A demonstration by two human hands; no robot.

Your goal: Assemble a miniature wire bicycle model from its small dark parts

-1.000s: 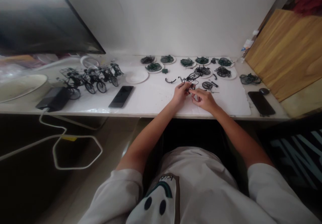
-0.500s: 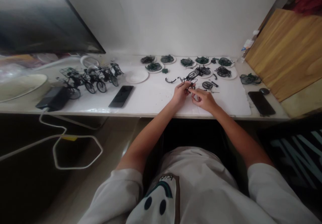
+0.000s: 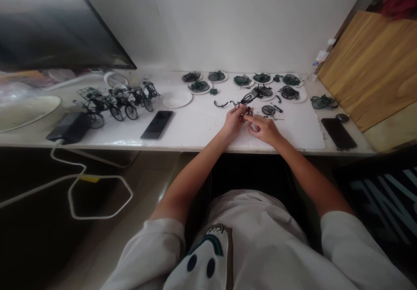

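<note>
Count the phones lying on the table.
2. One phone lies left of the hands, near the row of finished model bicycles. The other phone lies at the far right, by the wooden board.

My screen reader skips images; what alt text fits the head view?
Left hand and right hand hold a small black bicycle frame over a white table, with plates of parts, finished model bicycles and a phone around.

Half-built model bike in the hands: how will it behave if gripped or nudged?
The half-built model bike, pinched by the left hand with the right hand at it, looks like thin wire-like struts, so probably light and easily bent. Its round wheel suggests it may roll or tip if set down. The loose wheel nearby implies parts may detach.
</note>
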